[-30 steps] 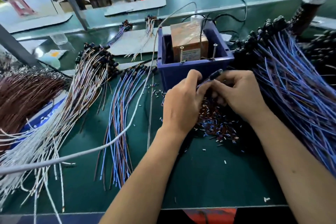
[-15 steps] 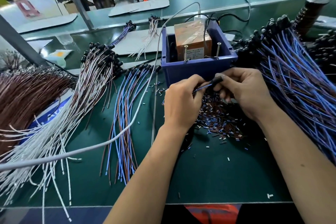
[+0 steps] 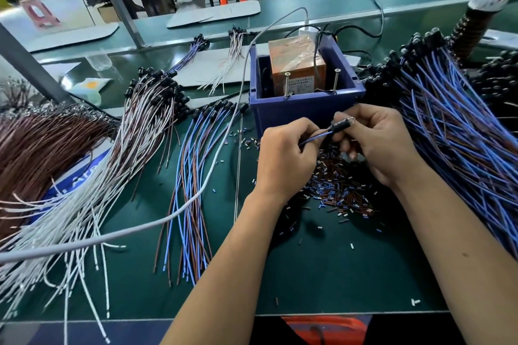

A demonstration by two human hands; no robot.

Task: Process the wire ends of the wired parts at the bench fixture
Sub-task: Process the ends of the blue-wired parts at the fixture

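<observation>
Between my hands is one wired part (image 3: 340, 126), a small black cylinder with a clear tip and blue and brown leads. My right hand (image 3: 378, 145) pinches the black body. My left hand (image 3: 283, 157) pinches the leads a little way back from it. Both hands hover just in front of the blue box fixture (image 3: 305, 109), which holds an orange block with two upright screws at its front rim. A heap of stripped insulation bits (image 3: 342, 190) lies on the green mat under my hands.
A large pile of blue-and-brown wired parts (image 3: 454, 131) fills the right side. Left of the box lie a smaller blue-brown bundle (image 3: 190, 176), white-wired parts (image 3: 112, 165) and brown wires (image 3: 36, 148). A grey cable (image 3: 157, 224) crosses the mat.
Both hands have drawn slightly apart and lifted, exposing the black part and a stretch of its leads between them. The view has shifted a little.
</observation>
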